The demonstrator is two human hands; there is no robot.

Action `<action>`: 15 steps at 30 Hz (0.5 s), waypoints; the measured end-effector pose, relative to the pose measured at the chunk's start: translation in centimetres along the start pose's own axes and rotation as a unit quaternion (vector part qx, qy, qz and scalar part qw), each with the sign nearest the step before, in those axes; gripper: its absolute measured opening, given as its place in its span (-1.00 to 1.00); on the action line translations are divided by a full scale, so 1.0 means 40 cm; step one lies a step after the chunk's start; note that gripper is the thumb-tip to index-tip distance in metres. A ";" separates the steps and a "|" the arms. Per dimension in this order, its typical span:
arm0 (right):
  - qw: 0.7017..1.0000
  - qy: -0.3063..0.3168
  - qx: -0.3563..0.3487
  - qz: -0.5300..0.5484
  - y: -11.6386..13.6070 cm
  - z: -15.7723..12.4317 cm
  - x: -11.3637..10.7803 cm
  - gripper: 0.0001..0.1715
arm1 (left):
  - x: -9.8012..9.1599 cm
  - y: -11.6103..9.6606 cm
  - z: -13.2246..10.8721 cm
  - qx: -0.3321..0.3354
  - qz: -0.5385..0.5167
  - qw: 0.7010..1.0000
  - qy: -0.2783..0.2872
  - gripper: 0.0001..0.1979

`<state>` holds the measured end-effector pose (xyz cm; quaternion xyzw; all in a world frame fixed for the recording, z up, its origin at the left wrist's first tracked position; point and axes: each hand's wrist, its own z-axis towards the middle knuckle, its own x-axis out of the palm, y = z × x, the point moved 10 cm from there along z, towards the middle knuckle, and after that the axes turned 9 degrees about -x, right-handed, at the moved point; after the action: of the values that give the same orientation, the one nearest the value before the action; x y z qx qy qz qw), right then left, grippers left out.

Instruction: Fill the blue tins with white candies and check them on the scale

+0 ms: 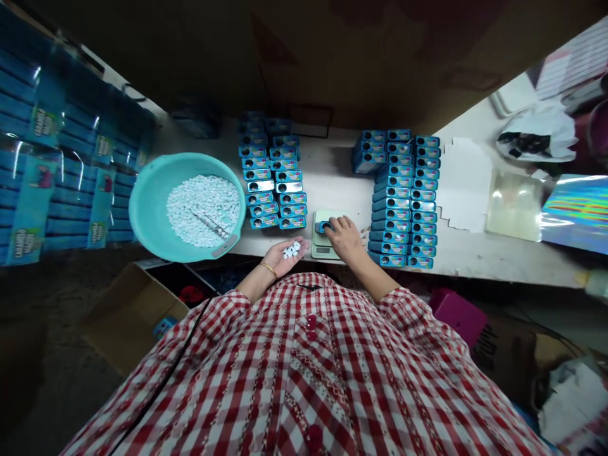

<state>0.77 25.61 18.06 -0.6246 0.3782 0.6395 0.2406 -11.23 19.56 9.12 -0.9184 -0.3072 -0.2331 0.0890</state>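
My left hand (pixel 281 256) is palm up and cupped around a small heap of white candies (pixel 291 250), at the table's front edge. My right hand (pixel 346 238) reaches over a small pale green scale (pixel 323 251), its fingers gripping a blue tin (pixel 324 226) that sits on the weighing plate. Part of that tin is hidden under the fingers. Left of my hands, a turquoise basin (pixel 142 209) holds a large pile of the same white candies (pixel 202 206), with a metal scoop or tongs-like tool (pixel 209 225) lying on them.
Rows of blue tins (pixel 278 196) stand left of the scale, and more rows of tins (pixel 403 209) stand to its right. Wrapped stacks of blue packs (pixel 61 171) rise at the far left. A large cardboard box (pixel 308 63) looms behind. White card (pixel 463 183) lies at right.
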 end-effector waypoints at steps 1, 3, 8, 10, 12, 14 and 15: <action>1.000 -0.008 -0.003 0.019 0.027 0.004 -0.001 -0.69 | 0.002 0.000 -0.001 0.003 0.004 1.000 0.004 -0.79; 0.997 -0.007 -0.025 0.069 0.097 0.012 0.005 -0.67 | -0.002 0.000 -0.003 0.011 0.011 1.000 0.014 -0.75; 0.983 0.048 -0.072 0.164 0.252 0.027 0.055 -0.61 | -0.052 0.010 -0.019 0.021 0.028 0.999 0.018 -0.59; 0.976 0.069 -0.068 0.194 0.270 0.028 0.084 -0.63 | -0.073 0.017 -0.031 0.018 0.036 0.999 0.021 -0.57; 0.970 0.081 -0.063 0.222 0.273 0.028 0.109 -0.67 | -0.089 0.023 -0.043 0.015 0.045 0.999 0.024 -0.57; 0.966 0.082 -0.061 0.238 0.273 0.030 0.124 -0.70 | -0.095 0.026 -0.052 0.015 0.058 0.998 0.030 -0.57; 0.966 0.080 -0.062 0.238 0.274 0.031 0.128 -0.70 | -0.096 0.026 -0.055 0.016 0.067 0.997 0.033 -0.57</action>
<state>-9.09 19.18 14.95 -0.5792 0.4936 0.6487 0.0108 -14.14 16.07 9.17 -0.9272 -0.2451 -0.2519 0.1293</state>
